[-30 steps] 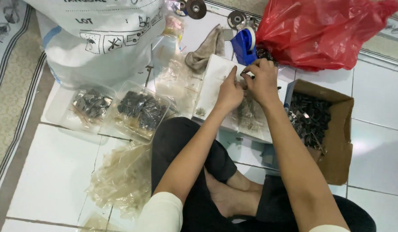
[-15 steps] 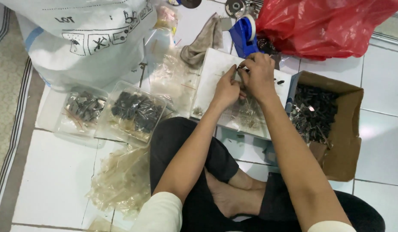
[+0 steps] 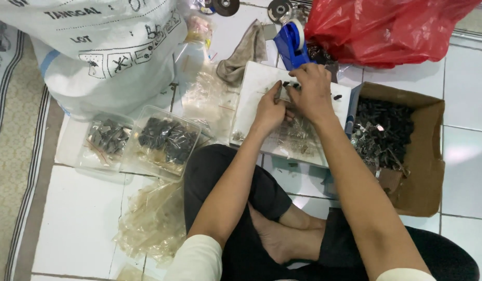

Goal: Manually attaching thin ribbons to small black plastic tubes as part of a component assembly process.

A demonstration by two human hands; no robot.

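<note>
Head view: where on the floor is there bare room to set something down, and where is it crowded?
Bare tile lies lower left, between the striped mat and the heap of clear bags, and right of the cardboard box. Crowded: the white board under both hands, left hand and right hand.

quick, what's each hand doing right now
Left hand: closed, pinching a small dark part over the white board.
Right hand: fingers curled at the same spot; what it holds cannot be told.

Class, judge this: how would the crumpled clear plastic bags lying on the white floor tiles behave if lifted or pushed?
The crumpled clear plastic bags probably flop and sag, being thin, creased film. Likely very light. Pushed, they would probably slide on the glossy white floor tiles.
</note>
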